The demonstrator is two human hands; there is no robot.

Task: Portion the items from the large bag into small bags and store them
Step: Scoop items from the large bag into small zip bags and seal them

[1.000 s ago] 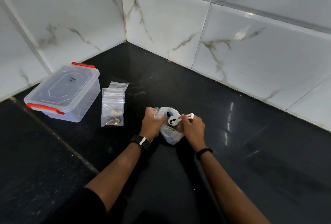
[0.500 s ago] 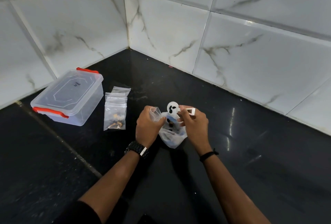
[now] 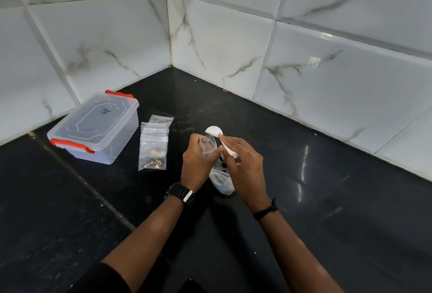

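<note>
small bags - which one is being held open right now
The small bag in the left hand, mouth up under the white scoop; the others lie flat beside the box.

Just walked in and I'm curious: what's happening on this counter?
A person is portioning small items into little bags. The left hand holds a small clear bag open, while the right hand holds a white scoop tipped at its mouth. The larger bag of mixed items lies on the black counter under the hands. To the left lie a stack of small zip bags, one already filled, and a closed clear box with red latches.
</note>
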